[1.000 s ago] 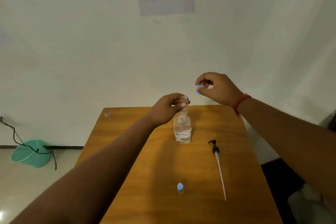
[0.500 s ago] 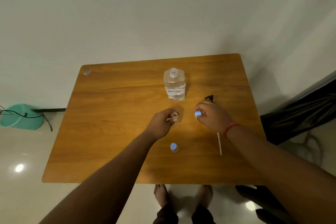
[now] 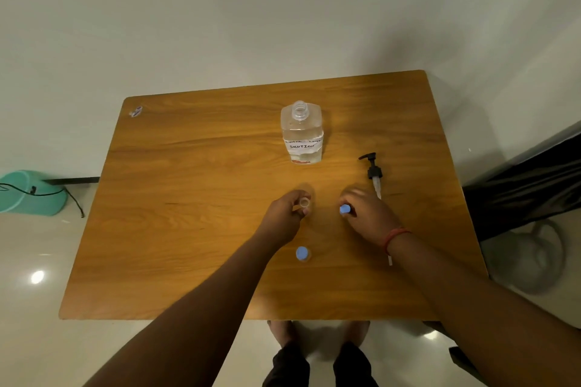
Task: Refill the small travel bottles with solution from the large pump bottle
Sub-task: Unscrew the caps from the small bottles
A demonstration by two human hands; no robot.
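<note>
A small clear plastic travel bottle [image 3: 304, 203], uncapped and upright, sits at the middle of the table, the left hand [image 3: 286, 214] with its grip closed around it. Just right, apart from it, the right hand [image 3: 366, 214] pinches a small blue cap [image 3: 345, 209] in its grip. Nearer the person stands a second small bottle with a blue cap [image 3: 302, 253]. Farther back stands the large clear bottle [image 3: 302, 132], neck open, with a white label; only the handwritten word "SOLUTION" reads clearly. Its black pump head with white tube [image 3: 375, 176] lies to the right on the orange-brown wooden table [image 3: 188, 229]. A red thread band [image 3: 394, 236] circles the right wrist.
</note>
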